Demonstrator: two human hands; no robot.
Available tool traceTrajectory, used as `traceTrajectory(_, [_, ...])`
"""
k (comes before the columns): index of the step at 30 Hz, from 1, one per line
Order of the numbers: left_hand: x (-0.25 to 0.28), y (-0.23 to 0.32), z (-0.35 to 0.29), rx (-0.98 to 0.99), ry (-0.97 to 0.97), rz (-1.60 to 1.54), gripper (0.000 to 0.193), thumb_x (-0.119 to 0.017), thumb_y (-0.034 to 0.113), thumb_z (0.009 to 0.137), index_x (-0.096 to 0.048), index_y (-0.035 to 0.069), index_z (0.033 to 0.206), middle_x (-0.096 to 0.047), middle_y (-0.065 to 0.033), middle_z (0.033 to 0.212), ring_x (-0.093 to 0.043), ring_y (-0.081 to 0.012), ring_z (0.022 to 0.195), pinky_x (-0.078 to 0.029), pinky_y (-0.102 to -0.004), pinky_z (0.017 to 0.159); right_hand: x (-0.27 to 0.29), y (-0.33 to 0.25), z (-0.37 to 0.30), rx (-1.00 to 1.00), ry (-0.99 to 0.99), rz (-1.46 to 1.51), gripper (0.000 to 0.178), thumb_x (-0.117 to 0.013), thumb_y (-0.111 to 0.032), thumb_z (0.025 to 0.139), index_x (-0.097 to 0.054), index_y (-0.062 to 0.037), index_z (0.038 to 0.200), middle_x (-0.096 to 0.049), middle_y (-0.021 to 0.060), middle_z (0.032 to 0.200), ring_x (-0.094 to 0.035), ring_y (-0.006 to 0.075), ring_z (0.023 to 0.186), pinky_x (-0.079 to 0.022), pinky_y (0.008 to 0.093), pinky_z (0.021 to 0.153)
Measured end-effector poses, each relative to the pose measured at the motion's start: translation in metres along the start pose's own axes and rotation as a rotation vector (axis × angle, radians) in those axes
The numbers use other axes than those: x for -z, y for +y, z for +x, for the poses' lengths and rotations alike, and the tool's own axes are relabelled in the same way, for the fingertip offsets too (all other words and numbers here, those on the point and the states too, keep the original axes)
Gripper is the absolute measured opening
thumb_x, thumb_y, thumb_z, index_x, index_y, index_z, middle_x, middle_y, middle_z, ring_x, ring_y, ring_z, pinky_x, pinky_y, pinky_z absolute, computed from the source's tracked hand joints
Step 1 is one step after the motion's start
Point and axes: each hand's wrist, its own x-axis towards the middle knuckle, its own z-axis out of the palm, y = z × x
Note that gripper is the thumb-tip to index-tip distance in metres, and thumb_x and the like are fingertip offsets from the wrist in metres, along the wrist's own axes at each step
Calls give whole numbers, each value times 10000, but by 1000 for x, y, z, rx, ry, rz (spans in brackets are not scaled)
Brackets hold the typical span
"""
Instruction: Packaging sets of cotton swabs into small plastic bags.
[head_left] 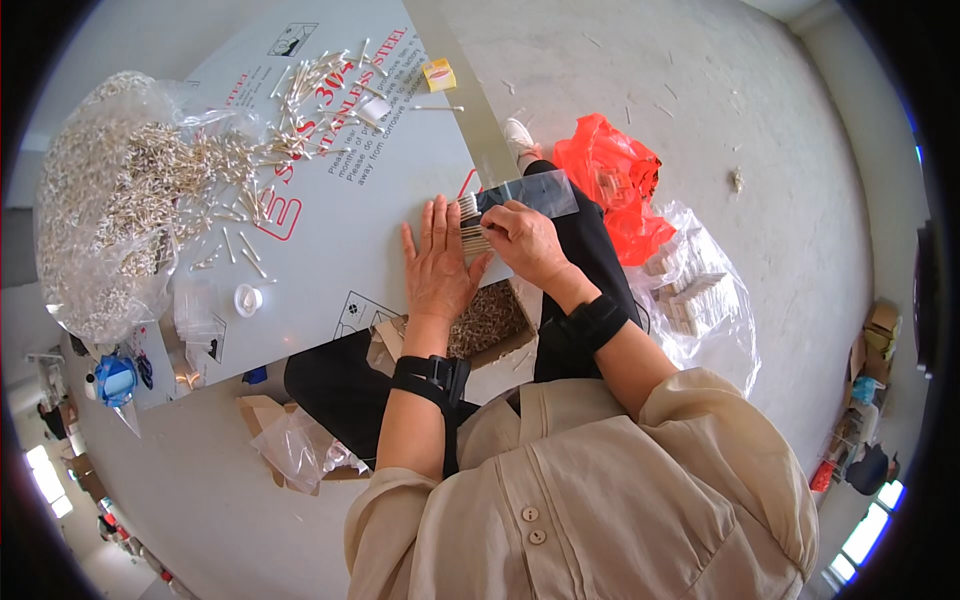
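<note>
My left hand (436,268) lies flat at the front edge of the steel-topped table (330,270), fingers stretched out beside a short row of cotton swabs (468,207). My right hand (525,243) is curled, thumb and fingertips pinched together at the right side of that row. A clear plastic bag (548,192) reaches from the swabs past the table edge, and the right fingers close on its near side; the exact grip is partly hidden. Loose swabs (310,95) are scattered farther back, by a small yellow box (438,75) and a white round container (374,109).
A big clear bag of swabs (110,210) spills over the table's left. A white lid (248,299) lies nearby. Below the edge stands a cardboard box (495,325) of swabs. Right on the floor are a red bag (610,180) and a clear bag with white packs (700,300).
</note>
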Motion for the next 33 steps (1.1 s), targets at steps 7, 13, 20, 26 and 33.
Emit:
traceTrajectory(7, [1, 1, 0, 5, 3, -14, 804, -571, 501, 887, -280, 59, 1492, -266, -132, 1563, -217, -272, 1462, -132, -557, 1168, -1, -7, 2, -50, 33, -8, 217, -635, -147, 794, -681, -137, 1006, -622, 106, 850, -643, 337, 792, -524, 424, 697])
traceTrajectory(13, [2, 1, 1, 11, -2, -24, 802, -572, 498, 890, -278, 58, 1493, -272, -132, 1561, -216, -273, 1463, -130, -557, 1168, 0, -4, 4, -35, -11, -30, 229, -658, -135, 807, -671, -110, 1034, -623, 107, 851, -641, 323, 795, -521, 397, 699])
traceTrajectory(20, [-1, 0, 0, 4, 11, -31, 812, -585, 489, 882, -274, 53, 1493, -274, -133, 1561, -211, -275, 1465, -129, -561, 1166, -1, -3, 11, -53, 40, 20, 233, -655, -127, 802, -677, -79, 1028, -645, 123, 860, -649, 322, 796, -524, 396, 711])
traceTrajectory(26, [-1, 0, 0, 4, 11, -27, 815, -589, 488, 880, -279, 46, 1490, -273, -133, 1561, -205, -273, 1467, -130, -562, 1164, 0, -3, 18, -47, 12, 1, 266, -625, -139, 794, -685, -116, 1052, -647, 130, 907, -649, 348, 831, -529, 433, 740])
traceTrajectory(33, [-2, -1, 0, 10, 10, -29, 811, -592, 484, 878, -289, 38, 1484, -277, -134, 1559, -208, -277, 1465, -130, -563, 1164, -1, -6, 21, -68, 4, -11, 222, -624, -140, 796, -693, -109, 1005, -649, 128, 919, -650, 345, 842, -528, 433, 744])
